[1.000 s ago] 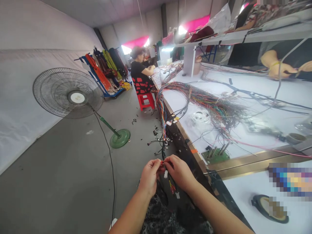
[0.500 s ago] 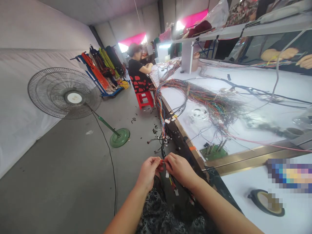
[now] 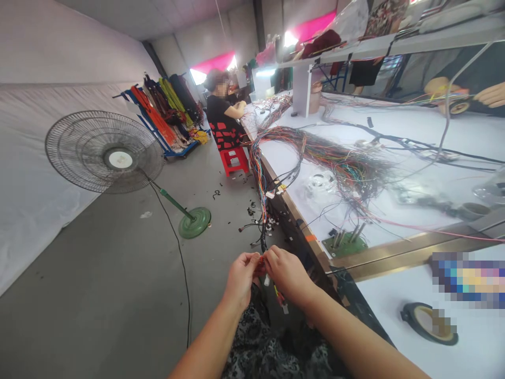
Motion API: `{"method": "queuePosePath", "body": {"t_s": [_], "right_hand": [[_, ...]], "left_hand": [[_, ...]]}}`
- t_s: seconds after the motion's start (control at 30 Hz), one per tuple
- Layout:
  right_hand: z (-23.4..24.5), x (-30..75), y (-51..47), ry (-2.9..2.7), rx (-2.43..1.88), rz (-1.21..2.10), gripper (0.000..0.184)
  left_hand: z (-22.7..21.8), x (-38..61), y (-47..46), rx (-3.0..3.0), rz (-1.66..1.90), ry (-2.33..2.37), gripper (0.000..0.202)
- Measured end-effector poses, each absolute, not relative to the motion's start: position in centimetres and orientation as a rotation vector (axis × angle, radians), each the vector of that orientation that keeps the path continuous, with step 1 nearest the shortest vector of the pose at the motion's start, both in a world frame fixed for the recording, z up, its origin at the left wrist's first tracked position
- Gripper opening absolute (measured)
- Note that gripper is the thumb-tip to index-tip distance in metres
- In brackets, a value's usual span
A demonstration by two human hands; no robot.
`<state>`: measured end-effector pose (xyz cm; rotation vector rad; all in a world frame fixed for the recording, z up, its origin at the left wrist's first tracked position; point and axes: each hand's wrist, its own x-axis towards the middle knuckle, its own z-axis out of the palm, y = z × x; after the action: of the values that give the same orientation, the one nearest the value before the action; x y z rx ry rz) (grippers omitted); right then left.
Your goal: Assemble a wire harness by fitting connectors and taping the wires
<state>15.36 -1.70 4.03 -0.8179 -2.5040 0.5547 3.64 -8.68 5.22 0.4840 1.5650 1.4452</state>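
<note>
My left hand (image 3: 240, 279) and my right hand (image 3: 286, 273) meet over my lap, fingertips pinched together on a small red connector (image 3: 260, 259) at the end of a wire harness. The harness wires (image 3: 261, 210) run up from my hands to the edge of the white table (image 3: 394, 231), where a big bundle of coloured wires (image 3: 339, 163) lies spread. White connectors (image 3: 284, 308) dangle below my right hand. Both hands are closed on the connector.
A standing fan (image 3: 104, 152) is on the floor at the left, its cable trailing toward me. A seated person (image 3: 223, 118) works on a red stool (image 3: 235, 158) farther along the table. Another person's hands (image 3: 453, 92) work across it. A tape roll (image 3: 430, 322) lies at right.
My hands stay pinched on the connector and have shifted slightly up in view. The hands across the table have moved.
</note>
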Motion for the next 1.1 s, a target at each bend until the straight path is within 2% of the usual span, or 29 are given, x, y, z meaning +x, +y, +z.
{"method": "queuePosePath", "body": {"t_s": [0.1,0.2,0.3,0.33,0.43,0.53,0.63,0.73,0.83,0.93,1.0,1.1], "right_hand": [[4.1,15.5,-1.8,-2.434,-0.837,0.615,0.017],[4.2,16.3,-1.0,-2.345,-0.764,0.706,0.006],[4.2,17.1,0.5,-2.201,-0.537,0.848,0.029],[4.2,17.2,1.0,-2.199,-0.428,0.891,0.03],[4.3,16.8,2.1,-2.328,-0.21,0.931,0.014],[4.5,15.9,2.5,-2.403,-0.236,0.845,0.015],[4.1,15.2,2.2,-2.407,-0.266,0.79,0.02],[3.1,15.3,1.6,-2.383,-0.271,0.808,0.022],[2.6,16.2,1.6,-2.374,-0.223,0.872,0.02],[2.7,17.2,2.3,-2.322,-0.064,1.07,0.02],[2.7,17.7,2.9,-2.301,0.005,1.145,0.025],[2.0,17.6,3.4,-2.358,-0.009,1.087,0.019]], "left_hand": [[5.5,3.6,-8.4,0.51,1.458,1.586,0.042],[6.5,3.1,-8.4,0.567,1.475,1.554,0.04],[8.0,2.3,-8.5,0.744,1.416,1.492,0.035],[8.5,1.9,-8.5,0.804,1.391,1.494,0.034],[9.8,0.7,-8.9,0.936,1.364,1.659,0.033],[10.4,0.0,-9.3,1.002,1.367,1.829,0.029],[10.0,0.5,-9.6,0.88,1.484,1.696,0.037],[9.2,1.9,-9.8,0.828,1.396,1.596,0.046],[8.8,3.3,-9.7,1.045,1.245,1.837,0.024],[8.9,4.2,-9.4,1.447,1.135,2.043,0.005],[9.1,4.6,-9.2,1.666,1.01,2.056,0.007],[9.2,5.1,-9.1,1.819,0.84,1.942,0.012]]}}
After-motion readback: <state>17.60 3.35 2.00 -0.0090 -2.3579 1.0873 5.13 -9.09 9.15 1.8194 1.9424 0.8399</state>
